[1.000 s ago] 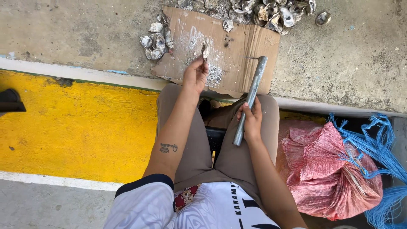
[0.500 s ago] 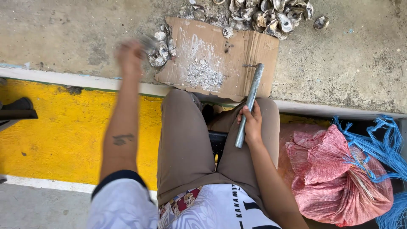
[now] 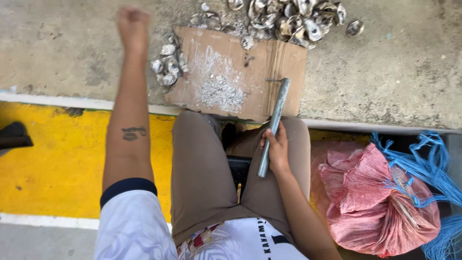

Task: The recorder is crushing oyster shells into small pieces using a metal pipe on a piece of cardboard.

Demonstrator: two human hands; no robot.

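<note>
Right hand (image 3: 277,150) clamped on grey metal rod (image 3: 274,125) over cardboard (image 3: 269,72) — left hand (image 3: 133,23) raised far left, blurred; grip unclear.

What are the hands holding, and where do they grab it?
The right hand grips a grey metal bar near its lower end. The left hand looks fisted; whether it holds anything cannot be told.

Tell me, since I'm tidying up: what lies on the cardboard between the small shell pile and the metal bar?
In the head view, a patch of pale crushed shell grit lies on the cardboard, between the small shell pile and the metal bar.
</note>
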